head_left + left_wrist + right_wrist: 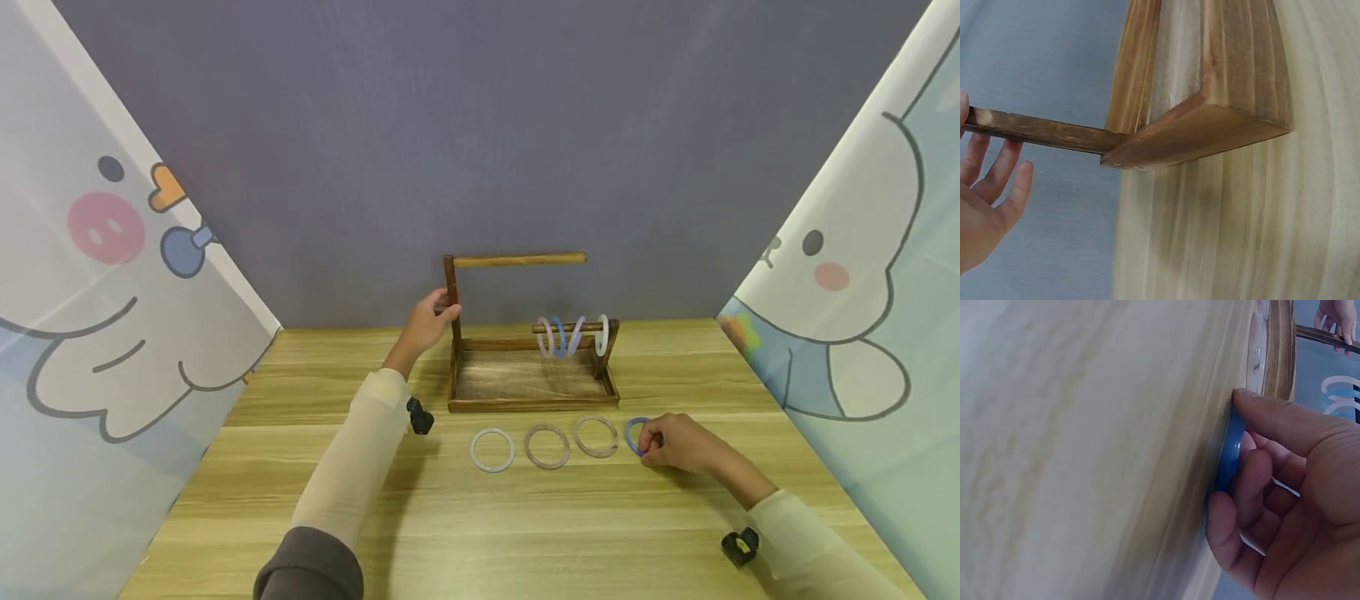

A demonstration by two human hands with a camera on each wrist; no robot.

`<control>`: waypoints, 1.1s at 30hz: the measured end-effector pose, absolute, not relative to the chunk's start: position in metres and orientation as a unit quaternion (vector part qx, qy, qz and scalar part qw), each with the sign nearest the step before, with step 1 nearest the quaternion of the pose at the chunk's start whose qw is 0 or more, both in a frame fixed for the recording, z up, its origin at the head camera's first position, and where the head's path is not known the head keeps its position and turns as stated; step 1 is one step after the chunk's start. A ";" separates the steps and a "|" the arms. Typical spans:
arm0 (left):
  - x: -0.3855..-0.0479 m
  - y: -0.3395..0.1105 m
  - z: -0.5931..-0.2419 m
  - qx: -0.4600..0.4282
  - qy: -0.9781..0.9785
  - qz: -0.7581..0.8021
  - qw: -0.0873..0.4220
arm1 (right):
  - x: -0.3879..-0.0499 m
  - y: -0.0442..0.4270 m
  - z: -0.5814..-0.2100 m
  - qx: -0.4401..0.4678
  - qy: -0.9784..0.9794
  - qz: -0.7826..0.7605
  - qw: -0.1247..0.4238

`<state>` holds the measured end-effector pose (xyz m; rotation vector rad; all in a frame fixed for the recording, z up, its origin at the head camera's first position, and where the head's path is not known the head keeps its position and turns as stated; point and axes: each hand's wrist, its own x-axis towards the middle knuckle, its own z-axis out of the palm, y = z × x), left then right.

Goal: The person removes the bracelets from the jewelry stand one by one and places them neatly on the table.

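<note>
A dark wooden bangle stand (534,406) has a tall post and upper bar on the left and a lower bar on the right. My left hand (429,322) grips the tall post, thumb on one side and fingers on the other; the left wrist view shows this post (1047,131) close up. On the table in front of the stand's right end, my right hand (681,442) pinches a blue bangle (629,431) between thumb and fingers. In the right wrist view the bangle (1230,453) looks tilted at its near edge; whether it is lifted I cannot tell.
Left of the blue bangle lie a clear greyish bangle (576,433), a brownish one (527,450) and a white one (473,450). Several bangles, including a blue one (562,337) and a white one (604,335), hang on the lower bar. A grey wall (360,167) stands behind.
</note>
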<state>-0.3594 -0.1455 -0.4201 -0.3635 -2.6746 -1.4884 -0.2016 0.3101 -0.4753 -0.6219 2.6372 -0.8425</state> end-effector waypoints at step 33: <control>-0.361 -0.142 -0.431 -0.113 -0.897 -0.423 0.068 | -0.237 0.232 -0.455 -0.159 0.921 -0.355 -0.001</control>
